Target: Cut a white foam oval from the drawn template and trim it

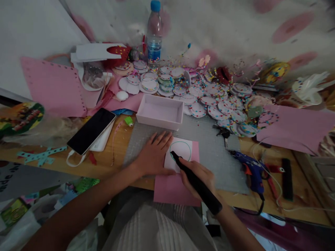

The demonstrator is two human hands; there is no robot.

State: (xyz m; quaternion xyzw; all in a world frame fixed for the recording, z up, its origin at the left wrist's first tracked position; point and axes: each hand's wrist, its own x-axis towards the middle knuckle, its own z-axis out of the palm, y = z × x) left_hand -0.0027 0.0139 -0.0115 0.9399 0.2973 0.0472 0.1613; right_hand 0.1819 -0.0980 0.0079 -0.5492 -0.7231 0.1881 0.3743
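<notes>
My left hand lies flat, fingers stretched out, along the left edge of a white paper square. A thin green circle is drawn on that square. Beneath it a pink sheet sticks out towards my lap and on the right. My right hand is closed around a long black tool that looks like a utility knife. Its narrow tip points up and left, at the left part of the circle. Whether the tip touches the paper, I cannot tell.
A grey cutting mat lies under the paper, with a white open box behind. Many decorated white discs are heaped at the back beside a water bottle. Left is a phone; right are keys and a blue glue gun.
</notes>
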